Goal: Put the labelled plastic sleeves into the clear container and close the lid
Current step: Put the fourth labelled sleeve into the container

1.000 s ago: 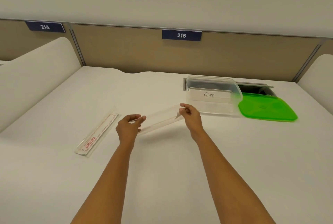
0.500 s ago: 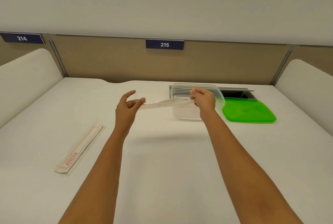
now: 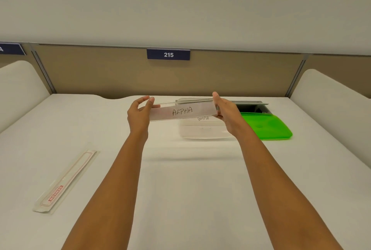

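A clear plastic sleeve marked ALPHA [image 3: 180, 112] hangs in the air, held upright by its two ends. My left hand [image 3: 139, 114] pinches its left end and my right hand [image 3: 226, 112] grips its right end. Just behind and below it stands the clear container [image 3: 202, 131], open, with a sleeve marked GAMA [image 3: 203, 118] inside. The green lid [image 3: 267, 127] lies flat on the table to the container's right. Another sleeve with red print [image 3: 66, 179] lies on the table at the left.
The white table [image 3: 190, 179] has raised white dividers at its left [image 3: 18, 89] and right [image 3: 331, 97]. A dark cable opening [image 3: 252, 107] sits behind the lid. A tan back panel carries a sign reading 215 [image 3: 168, 54].
Both hands have lifted the sleeve off the table and carried it right towards the container. It has turned from flat to upright, so its ALPHA label now faces me.
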Available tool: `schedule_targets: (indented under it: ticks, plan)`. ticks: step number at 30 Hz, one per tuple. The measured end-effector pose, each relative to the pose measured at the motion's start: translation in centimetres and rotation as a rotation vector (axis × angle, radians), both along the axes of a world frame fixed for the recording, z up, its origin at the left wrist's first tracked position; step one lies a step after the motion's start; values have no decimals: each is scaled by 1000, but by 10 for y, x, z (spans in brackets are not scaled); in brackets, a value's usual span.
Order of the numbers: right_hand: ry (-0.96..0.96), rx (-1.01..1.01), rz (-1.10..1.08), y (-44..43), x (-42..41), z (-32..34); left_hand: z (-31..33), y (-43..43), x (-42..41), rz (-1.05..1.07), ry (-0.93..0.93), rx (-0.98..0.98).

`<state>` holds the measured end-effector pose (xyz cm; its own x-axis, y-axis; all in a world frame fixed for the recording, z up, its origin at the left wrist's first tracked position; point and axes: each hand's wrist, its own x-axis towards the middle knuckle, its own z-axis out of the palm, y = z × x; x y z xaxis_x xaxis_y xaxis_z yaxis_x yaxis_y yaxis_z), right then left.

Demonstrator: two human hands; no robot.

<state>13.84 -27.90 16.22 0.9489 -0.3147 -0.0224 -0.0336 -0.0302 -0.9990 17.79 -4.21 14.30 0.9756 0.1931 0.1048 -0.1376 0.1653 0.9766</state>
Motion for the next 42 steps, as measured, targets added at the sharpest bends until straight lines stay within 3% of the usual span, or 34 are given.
schedule_targets:
  ticks: [10,15,24,34,42]
  plan:
    - [-101,-12,-9,-28,15,-6,9,-20,27,-107,144,41]
    - [-127,-52,-59,-40,24,-11,12,-22,38,-212,84,137]
    - [-87,-214,-78,-59,39,-21,13,-36,54,-126,10,358]
    - [-56,-392,-61,-77,53,-8,12,-58,66,-79,18,372]
    - [-30,-678,-86,-89,62,5,7,-75,74,-45,-38,724]
